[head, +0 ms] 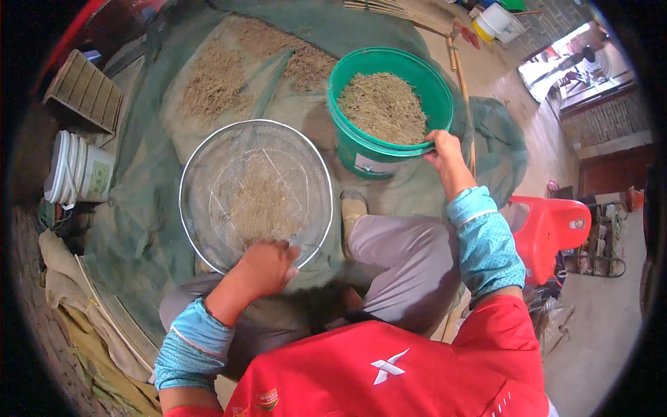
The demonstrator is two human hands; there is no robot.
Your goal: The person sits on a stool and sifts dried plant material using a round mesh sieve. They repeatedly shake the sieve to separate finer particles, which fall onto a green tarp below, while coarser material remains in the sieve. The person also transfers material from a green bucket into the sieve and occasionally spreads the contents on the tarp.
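Note:
My left hand (268, 267) is closed over the near rim of a round wire-mesh sieve (312, 156), its fingers inside the edge. A thin layer of dry chaff-like plant bits (263, 206) lies towards the sieve's near half. To the right, my right hand (445, 154) grips the near right rim of a green plastic bucket (346, 140). Dry, chopped stalk-like plant material (383, 107) fills much of the bucket. The bucket stands apart from the sieve, slightly tilted towards me, with a pale label on its side.
Green netting (151, 245) covers the floor and carries spread plant debris (213, 86) at the back. White buckets (96, 172) lie at left. A wooden pole (464, 99) runs beyond the green bucket. A red plastic stool (547, 232) stands at right.

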